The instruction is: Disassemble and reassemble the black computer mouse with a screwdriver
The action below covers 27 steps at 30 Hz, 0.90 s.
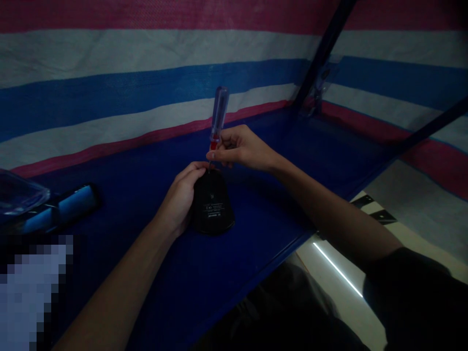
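A black, rounded oblong device [214, 204] lies on the blue surface with small white print facing up; its kind I cannot make out. My left hand [185, 195] is closed around its left side and far end, thumb on top near the tip. In my right hand [241, 148] is a screwdriver [219, 109] with a clear purplish handle and a red collar, pinched low between thumb and fingers. It stands almost upright, and its thin shaft meets the far end of the device by my left thumb. The screw, if any, is too small to see.
The blue surface [256, 243] carries a dark object with a shiny blue face [73, 204] and a clear plastic container [22, 192] at left. Striped sheeting [164, 92] rises behind. Dark poles [325, 53] slant at right. A blurred-out patch covers the lower left.
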Each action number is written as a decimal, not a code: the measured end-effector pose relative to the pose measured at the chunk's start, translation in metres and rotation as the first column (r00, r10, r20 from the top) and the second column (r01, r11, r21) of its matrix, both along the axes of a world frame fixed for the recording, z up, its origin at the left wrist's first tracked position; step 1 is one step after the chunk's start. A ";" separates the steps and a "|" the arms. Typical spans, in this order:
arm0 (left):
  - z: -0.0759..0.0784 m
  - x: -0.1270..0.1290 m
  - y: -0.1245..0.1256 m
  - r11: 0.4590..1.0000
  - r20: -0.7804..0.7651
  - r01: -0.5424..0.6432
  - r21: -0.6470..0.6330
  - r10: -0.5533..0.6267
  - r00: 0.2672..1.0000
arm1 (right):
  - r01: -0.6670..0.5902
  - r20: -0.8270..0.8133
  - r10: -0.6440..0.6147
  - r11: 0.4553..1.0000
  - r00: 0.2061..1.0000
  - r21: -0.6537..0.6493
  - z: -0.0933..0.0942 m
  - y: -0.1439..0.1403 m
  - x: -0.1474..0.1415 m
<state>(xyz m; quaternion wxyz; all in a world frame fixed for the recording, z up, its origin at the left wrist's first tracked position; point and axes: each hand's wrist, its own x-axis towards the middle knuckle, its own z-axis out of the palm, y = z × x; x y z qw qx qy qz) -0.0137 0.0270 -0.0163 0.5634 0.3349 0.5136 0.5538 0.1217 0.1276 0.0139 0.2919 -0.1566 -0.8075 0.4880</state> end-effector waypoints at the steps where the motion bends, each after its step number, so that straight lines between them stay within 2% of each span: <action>1: 0.000 0.000 0.000 1.000 0.002 -0.001 0.001 0.001 1.000 | 0.000 0.008 0.000 1.000 1.000 0.003 0.000 0.000 0.000; 7: -0.001 0.000 0.001 1.000 -0.011 -0.001 -0.007 0.001 1.000 | 0.013 0.051 -0.013 1.000 0.999 0.004 -0.003 0.001 -0.002; 16: -0.003 -0.003 0.000 0.999 -0.085 0.051 0.002 -0.051 0.995 | 0.077 0.136 -0.096 0.987 0.986 0.142 -0.004 0.002 -0.001; 19: -0.003 -0.002 0.000 0.999 -0.095 0.052 0.014 -0.050 0.994 | 0.085 0.113 -0.109 0.976 0.988 0.199 -0.005 0.001 -0.003; 21: -0.003 -0.002 0.000 0.998 -0.097 0.057 0.036 -0.054 0.994 | 0.061 0.076 -0.075 0.984 0.994 0.169 -0.005 0.000 -0.003; 24: -0.003 -0.002 0.000 0.996 -0.107 0.076 0.053 -0.070 0.992 | -0.039 0.046 0.037 0.999 0.998 0.027 -0.003 -0.001 -0.003; 27: -0.003 -0.003 0.001 0.996 -0.110 0.075 0.045 -0.069 0.991 | -0.120 0.065 0.126 0.989 0.990 -0.090 -0.001 0.000 0.000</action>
